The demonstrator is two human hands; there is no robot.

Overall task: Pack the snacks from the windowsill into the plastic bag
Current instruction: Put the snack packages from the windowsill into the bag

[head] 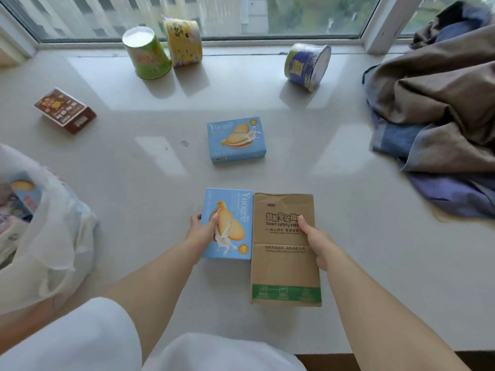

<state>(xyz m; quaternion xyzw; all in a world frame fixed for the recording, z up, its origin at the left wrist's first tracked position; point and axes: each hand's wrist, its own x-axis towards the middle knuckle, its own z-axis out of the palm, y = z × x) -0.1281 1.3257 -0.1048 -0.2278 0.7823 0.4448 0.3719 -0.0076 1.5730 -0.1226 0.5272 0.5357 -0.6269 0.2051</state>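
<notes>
My left hand [202, 231] grips the left edge of a light blue biscuit box [233, 226] near the front of the windowsill [134, 167]. Right beside that box, my right hand [317, 241] holds a brown cardboard box [284, 263], thumb on its top. A second light blue biscuit box [236, 139] lies farther back in the middle. A brown snack box [65, 110] sits at the left. A green cup [146, 53], a yellow cup [184, 41] and a blue tub [308, 66] stand by the window. The translucent plastic bag [45, 228] lies at the left with packets inside.
A heap of brown and blue cloth [439, 111] covers the right end of the sill. The window frame [241, 41] runs along the back. The sill's front edge is close to my body, with white clothing [88, 341] below.
</notes>
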